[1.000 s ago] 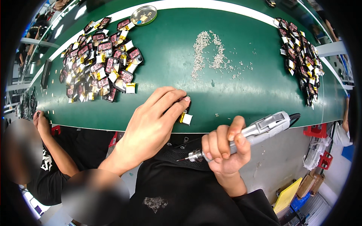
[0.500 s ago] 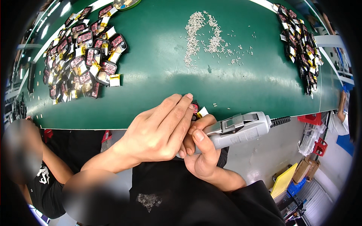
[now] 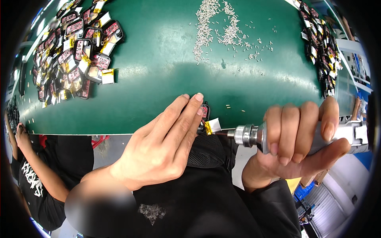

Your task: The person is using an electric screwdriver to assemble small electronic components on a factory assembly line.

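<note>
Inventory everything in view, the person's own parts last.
Table: one, green, upper half
Left heap of units: uncounted, black, red, table's left
Right heap of units: uncounted, black, red, table's right
Single unit: one, black, red, table's near edge
Pins: many, silvery, upper middle
Handheld driver: one, grey, right of the unit
Co-worker: one clear, black shirt, far left
Background clutter: uncounted, mixed colours, lower right
Top: one, black, bottom
Left hand: one, bare, over unit
Right hand: one, bare, around driver
</note>
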The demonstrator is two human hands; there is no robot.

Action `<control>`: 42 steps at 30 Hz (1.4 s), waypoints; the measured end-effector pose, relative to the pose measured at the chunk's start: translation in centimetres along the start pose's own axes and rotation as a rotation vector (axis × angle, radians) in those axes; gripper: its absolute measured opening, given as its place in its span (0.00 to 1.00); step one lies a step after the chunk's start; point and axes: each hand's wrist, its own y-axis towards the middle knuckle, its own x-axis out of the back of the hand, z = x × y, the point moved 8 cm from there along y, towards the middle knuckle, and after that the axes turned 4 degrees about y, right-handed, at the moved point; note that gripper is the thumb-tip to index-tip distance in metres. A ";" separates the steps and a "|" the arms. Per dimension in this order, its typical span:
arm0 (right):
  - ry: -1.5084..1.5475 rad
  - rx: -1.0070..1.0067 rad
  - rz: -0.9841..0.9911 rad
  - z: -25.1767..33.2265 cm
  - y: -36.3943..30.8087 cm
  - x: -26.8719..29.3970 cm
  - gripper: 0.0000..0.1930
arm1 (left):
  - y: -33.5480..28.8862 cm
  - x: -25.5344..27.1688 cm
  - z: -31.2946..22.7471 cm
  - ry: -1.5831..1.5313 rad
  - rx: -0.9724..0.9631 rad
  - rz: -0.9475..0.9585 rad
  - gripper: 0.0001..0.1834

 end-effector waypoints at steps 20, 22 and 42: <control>-0.235 -0.183 0.153 -3.2 2.1 0.3 0.14 | -0.1 -0.5 0.6 -0.033 -0.031 -0.062 0.21; -0.270 -0.191 0.158 -3.6 2.2 0.0 0.14 | -0.5 -0.2 0.7 0.047 -0.076 -0.137 0.21; 0.072 0.135 0.026 1.2 -0.1 3.1 0.12 | -3.0 10.6 14.0 0.536 0.526 -0.178 0.26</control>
